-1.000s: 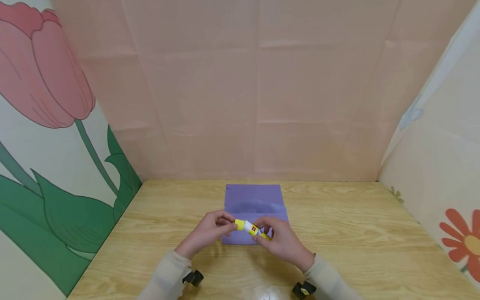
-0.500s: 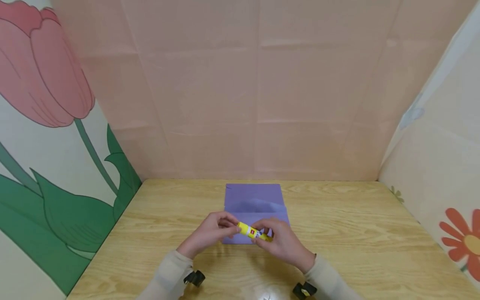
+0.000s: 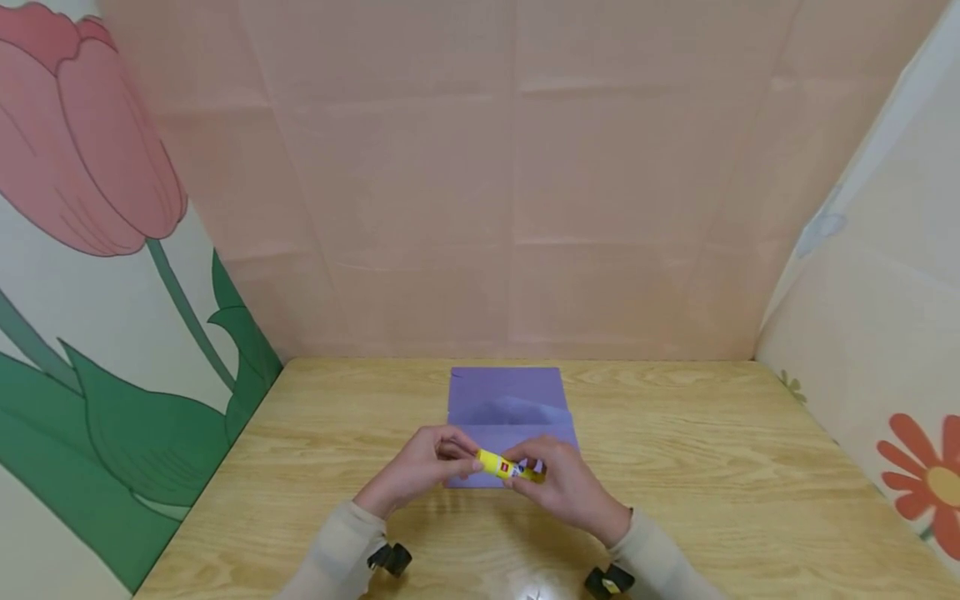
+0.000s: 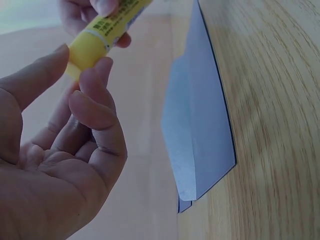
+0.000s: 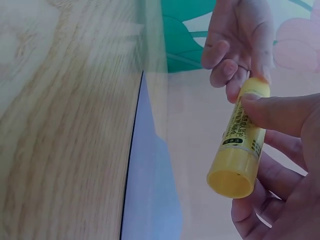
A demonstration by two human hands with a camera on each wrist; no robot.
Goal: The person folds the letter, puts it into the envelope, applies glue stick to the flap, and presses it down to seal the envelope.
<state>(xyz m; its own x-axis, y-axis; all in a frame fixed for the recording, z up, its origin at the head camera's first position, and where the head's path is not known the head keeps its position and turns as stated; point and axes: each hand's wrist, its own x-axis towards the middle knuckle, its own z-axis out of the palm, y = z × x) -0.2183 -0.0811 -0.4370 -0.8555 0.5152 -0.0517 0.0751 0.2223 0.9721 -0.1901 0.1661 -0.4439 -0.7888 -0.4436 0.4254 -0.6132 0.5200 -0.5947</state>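
A yellow glue stick (image 3: 506, 467) with a printed label is held between both hands above the table. My left hand (image 3: 420, 468) pinches its yellow cap (image 4: 89, 49) between thumb and fingertips. Thumb and fingers of my right hand (image 3: 566, 477) grip the labelled body, whose round yellow base (image 5: 232, 175) faces the right wrist camera. The cap sits against the label, with no white part showing between them. Below and behind the hands lies a purple paper envelope (image 3: 506, 383), its flap opened away from me. Its near part is partly hidden by the hands.
The wood-grain table (image 3: 697, 467) spreads out on both sides of the envelope. A pinkish sheet (image 3: 517, 183) hangs behind the table's far edge. Flower-printed panels stand at left (image 3: 105, 292) and right (image 3: 885, 333).
A white section showed between cap and label one second ago; the cap now covers it. My left hand has moved slightly right with the cap, while the right hand has stayed nearly still.
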